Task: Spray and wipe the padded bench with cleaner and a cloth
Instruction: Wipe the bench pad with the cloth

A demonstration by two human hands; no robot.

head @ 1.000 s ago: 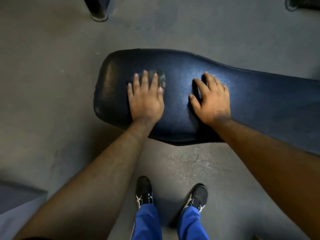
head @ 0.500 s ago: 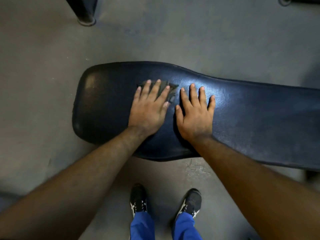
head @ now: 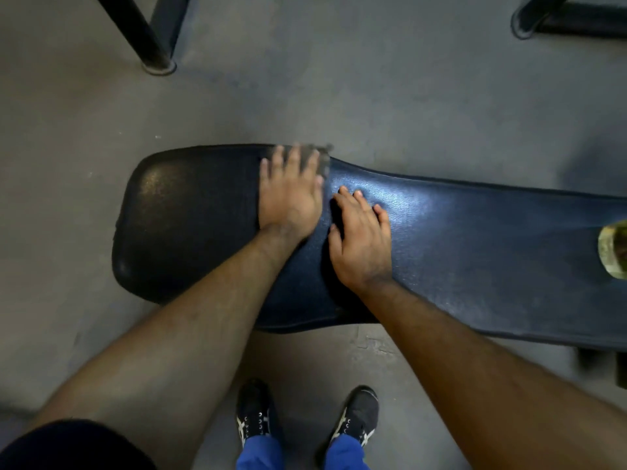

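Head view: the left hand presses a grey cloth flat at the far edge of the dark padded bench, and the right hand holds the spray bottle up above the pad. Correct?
Not quite. In the head view the right hand holds nothing; it rests flat on the padded bench, beside the left hand, which does press the grey cloth at the far edge. A yellowish object lies on the pad at the frame's right edge.

Left hand (head: 291, 195) presses a grey cloth (head: 321, 161) on the padded bench (head: 475, 252); right hand (head: 361, 244) flat beside it.

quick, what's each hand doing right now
Left hand: open, flat, pressing a grey cloth onto the padded bench at its far edge.
Right hand: open, empty, resting on the bench.
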